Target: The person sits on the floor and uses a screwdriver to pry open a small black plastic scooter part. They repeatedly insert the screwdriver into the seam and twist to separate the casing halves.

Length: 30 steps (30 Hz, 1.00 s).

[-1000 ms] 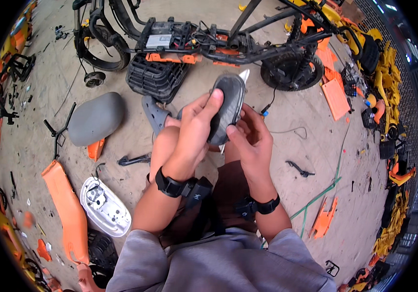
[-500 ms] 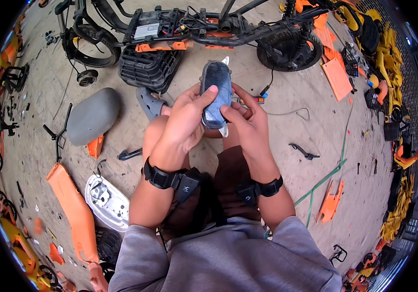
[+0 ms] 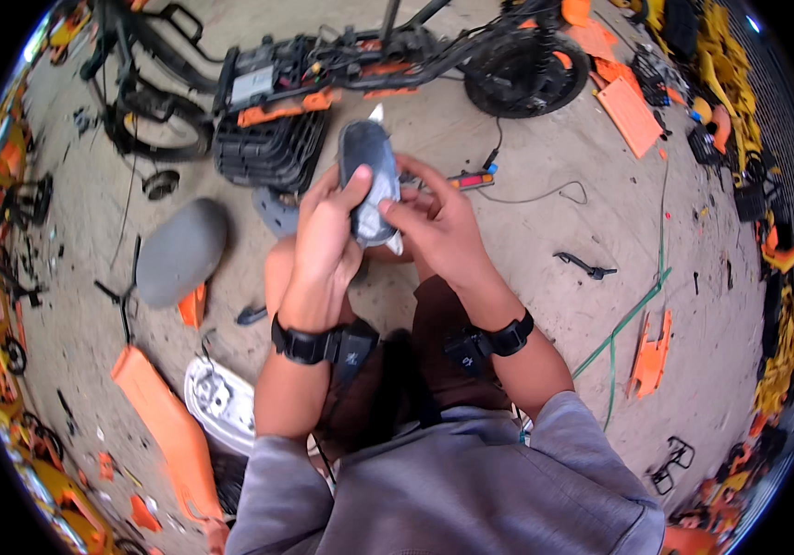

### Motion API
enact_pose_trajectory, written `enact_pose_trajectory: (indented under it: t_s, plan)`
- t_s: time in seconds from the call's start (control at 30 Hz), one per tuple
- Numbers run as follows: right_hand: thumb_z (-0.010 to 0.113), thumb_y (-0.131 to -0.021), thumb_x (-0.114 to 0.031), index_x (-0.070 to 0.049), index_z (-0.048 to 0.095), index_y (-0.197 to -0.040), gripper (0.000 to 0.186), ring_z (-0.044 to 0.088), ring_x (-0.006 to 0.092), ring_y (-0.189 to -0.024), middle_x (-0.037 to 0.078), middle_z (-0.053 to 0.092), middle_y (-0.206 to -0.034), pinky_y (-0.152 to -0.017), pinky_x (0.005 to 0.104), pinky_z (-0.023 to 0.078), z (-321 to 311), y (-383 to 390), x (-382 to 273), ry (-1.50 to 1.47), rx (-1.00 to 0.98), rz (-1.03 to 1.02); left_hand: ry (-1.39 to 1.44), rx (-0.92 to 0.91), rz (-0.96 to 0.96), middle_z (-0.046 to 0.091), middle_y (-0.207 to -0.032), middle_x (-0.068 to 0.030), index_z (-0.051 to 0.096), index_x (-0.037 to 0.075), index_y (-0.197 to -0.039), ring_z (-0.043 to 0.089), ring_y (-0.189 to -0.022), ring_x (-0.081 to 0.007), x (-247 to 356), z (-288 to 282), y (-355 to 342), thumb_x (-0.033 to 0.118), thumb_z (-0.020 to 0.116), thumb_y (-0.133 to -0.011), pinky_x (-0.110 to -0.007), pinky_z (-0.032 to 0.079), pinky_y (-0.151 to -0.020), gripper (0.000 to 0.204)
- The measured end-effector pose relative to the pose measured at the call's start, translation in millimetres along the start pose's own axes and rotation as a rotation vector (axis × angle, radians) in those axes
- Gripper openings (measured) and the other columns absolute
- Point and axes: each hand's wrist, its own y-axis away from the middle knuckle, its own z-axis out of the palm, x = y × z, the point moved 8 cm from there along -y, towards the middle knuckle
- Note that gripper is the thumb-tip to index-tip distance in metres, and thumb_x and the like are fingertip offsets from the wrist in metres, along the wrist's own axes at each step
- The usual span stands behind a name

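An oval dashboard display (image 3: 367,146) with a dark glossy face and pale pointed tabs at both ends is held up in front of me. My left hand (image 3: 326,222) grips its left side, the thumb lying across the face. Closed on the right edge is my right hand (image 3: 443,227), its thumb pressing near the lower end. Light reflects off the lower half of the face. The underside and most of the fingers behind it are hidden.
A stripped scooter frame (image 3: 360,74) stands ahead, with a black plastic basket (image 3: 267,148) beside it. At left lie a grey seat (image 3: 182,252), a long orange panel (image 3: 167,430) and a white shell (image 3: 221,398). A green strap (image 3: 633,319) and an orange bracket (image 3: 651,354) lie right.
The view has shifted and turned slightly. Both hands and the display now sit further left in it; the display has tilted, so its lower face shines pale. The grip looks the same.
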Motion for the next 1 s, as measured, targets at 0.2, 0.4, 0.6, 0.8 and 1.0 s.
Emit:
enact_pose_trajectory:
  t_s: [0.2, 0.4, 0.6, 0.8, 1.0]
  plan:
    - [0.067, -0.089, -0.025, -0.002, 0.058, -0.123, 0.042, 0.068, 0.0149, -0.082, 0.009, 0.07, -0.098, -0.067, 0.0247, 0.051, -122.5, 17.8, -2.0, 0.265, 0.211, 0.158, 0.057, -0.069, 0.013, 0.062, -0.113, -0.0221, 0.051, -0.01, -0.12, 0.067, -0.091, -0.0324, 14.1, -1.4, 5.1, 0.017, 0.049, -0.099, -0.039, 0.057, -0.076, 0.034]
    - [0.062, -0.09, -0.028, -0.002, 0.06, -0.118, 0.038, 0.069, 0.0188, -0.065, 0.011, 0.07, -0.089, -0.052, 0.0277, 0.051, -321.5, 141.2, 173.5, 0.485, 0.479, 0.627, 0.196, -0.138, -0.141, 0.064, -0.101, -0.0248, 0.051, -0.014, -0.118, 0.068, -0.077, -0.0316, 21.2, -21.0, 12.3, 0.021, 0.046, -0.097, -0.039, 0.057, -0.066, 0.042]
    - [0.068, -0.075, -0.033, -0.005, 0.068, -0.107, 0.042, 0.066, 0.0345, -0.094, 0.021, 0.069, -0.097, -0.083, 0.0402, 0.053, -397.4, 318.2, 322.8, 1.241, 0.029, 0.886, 0.001, 0.143, -0.001, 0.067, -0.087, -0.0169, 0.056, -0.01, -0.113, 0.063, -0.061, -0.0228, 33.1, -40.4, 11.4, 0.025, 0.049, -0.096, -0.029, 0.055, -0.058, 0.04]
    - [0.058, -0.078, -0.035, -0.004, 0.069, -0.098, 0.038, 0.064, 0.0367, -0.1, 0.018, 0.067, -0.106, -0.089, 0.0423, 0.051, -361.8, 345.3, 346.8, 1.151, 0.095, 1.024, 0.044, 0.027, 0.122, 0.063, -0.103, -0.0142, 0.048, -0.006, -0.126, 0.061, -0.078, -0.0213, 65.5, -93.7, 16.1, 0.028, 0.045, -0.102, -0.033, 0.057, -0.066, 0.042]
    - [0.075, -0.073, -0.038, -0.007, 0.07, -0.097, 0.039, 0.065, 0.0332, -0.096, 0.017, 0.068, -0.101, -0.083, 0.0424, 0.054, -351.0, 365.0, 369.0, 1.233, 0.215, 1.119, 0.178, -0.112, 0.067, 0.06, -0.112, -0.0181, 0.041, -0.006, -0.133, 0.063, -0.093, -0.0264, 65.0, -109.0, -5.4, 0.025, 0.042, -0.103, -0.037, 0.056, -0.079, 0.043]
